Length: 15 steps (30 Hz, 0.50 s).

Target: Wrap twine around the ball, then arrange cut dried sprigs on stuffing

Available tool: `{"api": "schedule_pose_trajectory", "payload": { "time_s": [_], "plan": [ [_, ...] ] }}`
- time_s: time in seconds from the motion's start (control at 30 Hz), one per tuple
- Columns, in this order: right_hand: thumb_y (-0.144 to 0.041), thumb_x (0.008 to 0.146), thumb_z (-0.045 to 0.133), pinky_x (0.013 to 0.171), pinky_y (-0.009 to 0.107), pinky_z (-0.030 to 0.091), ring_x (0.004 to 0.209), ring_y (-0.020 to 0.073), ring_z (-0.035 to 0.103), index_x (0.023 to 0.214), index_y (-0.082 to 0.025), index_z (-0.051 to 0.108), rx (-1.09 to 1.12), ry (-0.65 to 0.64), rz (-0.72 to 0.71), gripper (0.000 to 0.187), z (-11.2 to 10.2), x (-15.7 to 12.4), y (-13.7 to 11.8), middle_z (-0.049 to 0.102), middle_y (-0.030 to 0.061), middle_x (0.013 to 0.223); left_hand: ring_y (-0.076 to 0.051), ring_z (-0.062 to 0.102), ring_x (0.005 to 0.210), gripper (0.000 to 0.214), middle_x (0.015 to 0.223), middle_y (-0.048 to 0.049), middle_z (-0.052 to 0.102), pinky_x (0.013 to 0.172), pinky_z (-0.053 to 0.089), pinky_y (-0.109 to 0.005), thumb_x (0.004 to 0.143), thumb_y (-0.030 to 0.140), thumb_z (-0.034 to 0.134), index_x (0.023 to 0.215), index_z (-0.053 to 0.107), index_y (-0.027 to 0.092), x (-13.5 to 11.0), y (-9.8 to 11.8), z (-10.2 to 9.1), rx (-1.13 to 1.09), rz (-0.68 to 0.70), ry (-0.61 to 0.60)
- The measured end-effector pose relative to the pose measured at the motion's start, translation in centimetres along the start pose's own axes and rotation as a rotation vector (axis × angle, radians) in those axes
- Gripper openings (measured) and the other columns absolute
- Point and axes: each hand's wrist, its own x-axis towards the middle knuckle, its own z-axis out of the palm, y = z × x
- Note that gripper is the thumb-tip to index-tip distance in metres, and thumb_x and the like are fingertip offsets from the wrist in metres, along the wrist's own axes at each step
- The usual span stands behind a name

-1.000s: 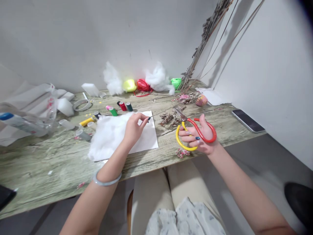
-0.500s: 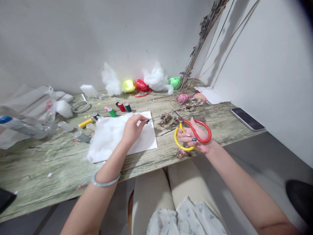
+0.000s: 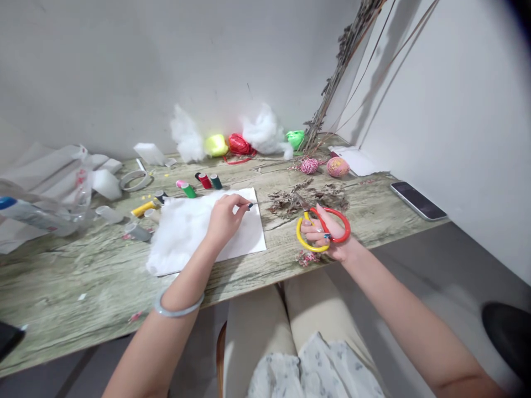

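My left hand is over the white sheet, thumb and fingertips pinched together; whatever they hold is too small to make out. Fluffy white cotton covers the left part of that sheet. Resting in my right hand are scissors with one red and one yellow handle loop. Their short blades point away from me, over dried brown plant bits. Just below the scissors, small pink dried flowers lie near the table's front edge.
Thread spools, including a green one, stand behind the sheet. Further back are cotton tufts, a red ribbon bundle and red-white twine. A phone lies right; a clear bottle lies left.
My right hand has shifted left with the scissors, and their handles have drawn closer together. The dried bits behind them show more fully. My left hand stays almost still.
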Motion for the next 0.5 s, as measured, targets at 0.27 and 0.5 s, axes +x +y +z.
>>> {"api": "schedule_pose_trajectory", "payload": {
  "time_s": [0.27,0.5],
  "plan": [
    [-0.083,0.082,0.034,0.031,0.014,0.029,0.037,0.0035,0.028,0.081,-0.017,0.049,-0.239,-0.029,0.041,0.067,0.3,-1.5,0.3,0.041,-0.0069,0.055,-0.020,0.060,0.083,0.012,0.083,-0.0026,0.071,0.077,0.044,-0.032,0.086,0.024,0.056,0.078,0.064,0.021,-0.1,-0.2,-0.2,-0.050,-0.061,0.060],
    [-0.080,0.070,0.052,0.043,0.026,0.042,0.044,0.0096,0.042,0.087,-0.019,0.051,-0.467,0.101,-0.055,0.063,0.4,-3.6,0.5,0.047,-0.0040,0.062,-0.018,0.060,0.082,0.014,0.083,-0.0022,0.071,0.071,0.043,-0.029,0.087,0.027,0.056,0.080,0.066,0.020,0.0,-0.3,-0.1,-0.105,-0.095,0.116]
  ]
}}
